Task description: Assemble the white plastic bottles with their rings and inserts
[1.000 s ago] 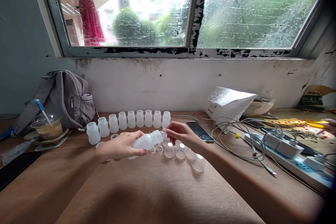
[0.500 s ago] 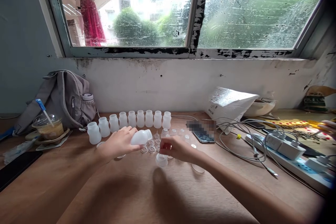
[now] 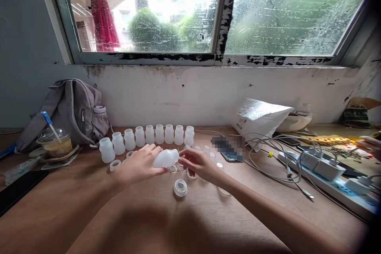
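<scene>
Wooden table (image 3: 143, 214) under wet window (image 3: 143, 20). Left hand (image 3: 138, 165) grasps bottle (image 3: 162, 159) around body, on its side over table, neck pointing right. Right hand (image 3: 196, 162) at bottle's mouth; whether fingertips pinch anything, cannot tell. Risk: loose left grip could let bottle twist or slip, knocking teat ring (image 3: 180, 187) lying nearer. Bottle frosted white, smooth, narrower at neck. Row of nine similar bottles (image 3: 149, 135) upright behind.

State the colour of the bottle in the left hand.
Frosted white: the bottle in the left hand, seen best in the head view.
</scene>
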Demonstrator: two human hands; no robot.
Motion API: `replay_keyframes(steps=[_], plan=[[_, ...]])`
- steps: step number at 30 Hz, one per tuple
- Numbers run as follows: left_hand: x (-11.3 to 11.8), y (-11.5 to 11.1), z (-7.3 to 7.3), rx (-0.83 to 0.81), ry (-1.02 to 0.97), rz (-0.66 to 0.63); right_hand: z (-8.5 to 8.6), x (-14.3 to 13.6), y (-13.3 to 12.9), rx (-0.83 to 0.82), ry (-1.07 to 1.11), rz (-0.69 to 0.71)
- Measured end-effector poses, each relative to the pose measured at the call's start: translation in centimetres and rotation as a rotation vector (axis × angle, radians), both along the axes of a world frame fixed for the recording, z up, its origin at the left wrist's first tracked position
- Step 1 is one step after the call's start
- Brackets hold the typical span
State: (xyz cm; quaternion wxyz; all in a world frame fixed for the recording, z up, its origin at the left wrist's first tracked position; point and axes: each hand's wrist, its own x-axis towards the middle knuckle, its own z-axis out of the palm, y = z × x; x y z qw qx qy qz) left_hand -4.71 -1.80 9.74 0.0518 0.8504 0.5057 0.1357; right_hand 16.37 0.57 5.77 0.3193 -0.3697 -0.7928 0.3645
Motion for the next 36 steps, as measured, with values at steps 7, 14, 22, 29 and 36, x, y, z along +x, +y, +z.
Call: replay_keyframes(steps=[7, 14, 22, 29, 36], plan=[[2.3, 0.7, -3.6, 0.19, -0.325, -0.028, 5.6, 1.9, 2.3, 0.246, -0.006, -0.207], [3.4, 0.3, -6.7, 0.003, -0.284, -0.232, 6.9, 6.1, 7.9, 0.562, -0.31, -0.777], [3.7, 0.0, -8.0, 0.023, -0.168, -0.213, 0.5, 7.6, 12.3, 0.295, -0.553, -0.76], [3.7, 0.0, -7.3, 0.01, -0.167, -0.211, -0.8, 7.5, 12.7, 0.301, -0.515, -0.715], [2.8, 0.7, -4.8, 0.081, -0.35, -0.15, 3.0, 5.3, 9.7, 0.356, -0.251, -0.587]])
